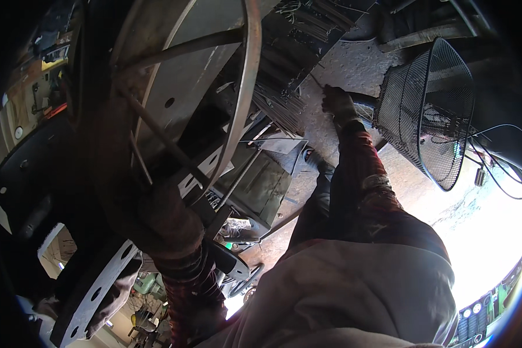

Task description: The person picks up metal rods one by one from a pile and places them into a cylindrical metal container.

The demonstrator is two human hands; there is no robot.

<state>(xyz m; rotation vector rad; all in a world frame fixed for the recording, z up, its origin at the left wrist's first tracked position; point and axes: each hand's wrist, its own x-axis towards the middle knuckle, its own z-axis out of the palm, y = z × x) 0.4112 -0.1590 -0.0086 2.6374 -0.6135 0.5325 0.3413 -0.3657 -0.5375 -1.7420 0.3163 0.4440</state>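
My right hand (337,103), in a worn glove, reaches forward at the upper middle. Its fingers are closed on a thin metal rod (316,80), whose end points toward a dark bench. Several similar rods (279,109) lie bundled there, left of that hand. My left hand (171,217), gloved in brown, is raised in shadow at the machine on the left. It is below a large spoked metal wheel (250,75) and close to a short bar (139,159). Darkness hides the fingers, so their grip on the bar cannot be made out.
A black wire-mesh bicycle basket (409,110) stands right of my right arm, with loose cables (493,156) beside it. A perforated metal strip (101,290) juts out at the lower left. A grey metal box (261,185) stands below the wheel. My shoe (312,156) shows on the floor.
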